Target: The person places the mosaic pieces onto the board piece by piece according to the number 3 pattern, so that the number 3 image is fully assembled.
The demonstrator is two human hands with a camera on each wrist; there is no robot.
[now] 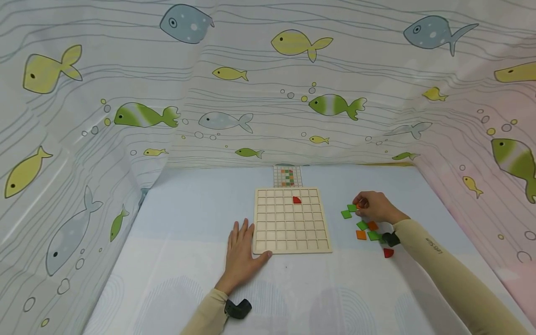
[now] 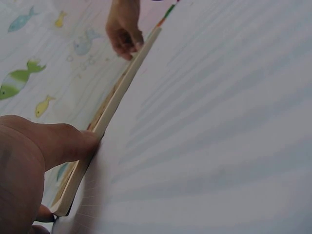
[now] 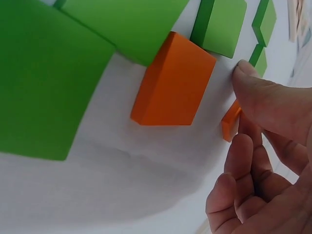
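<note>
- Head view: wooden grid board (image 1: 291, 225) flat on the pale table covering (image 1: 188, 209); one red quarter-round (image 1: 297, 200) in an upper-row cell, right of centre.
- Printed pattern card (image 1: 287, 177) just beyond the board's far edge, likely put there for easy viewing over the board.
- Left hand (image 1: 241, 260): holding no tile, fingers straight along the board's left side, thumb at the near-left corner. Probably steadying the board.
- Right hand (image 1: 378, 208): narrow grip, fingers curled, thumb and forefinger about an orange tile (image 1: 359, 206), green tile (image 1: 351, 208) just beside it. A fingertip pinch suits such a small, thin piece. Lifted or not, can't tell.
- Loose pieces right of the board, e.g. orange square (image 1: 361, 235), second red quarter-round (image 1: 388, 253); probably grouped there for right-hand reach.
- Left wrist view: thumb (image 2: 80, 141) on the board's edge; contact there looks meant to stop sliding. Other fingers mostly hidden. Right hand seen past the board's far end, its tile not readable.
- Right wrist view: held orange tile partly behind thumb (image 3: 268, 100); remaining fingers folded, perhaps to avoid knocking neighbours. Nearer the camera, orange block (image 3: 178, 83) lies close to large green pieces (image 3: 48, 78), apart from the fingers.
</note>
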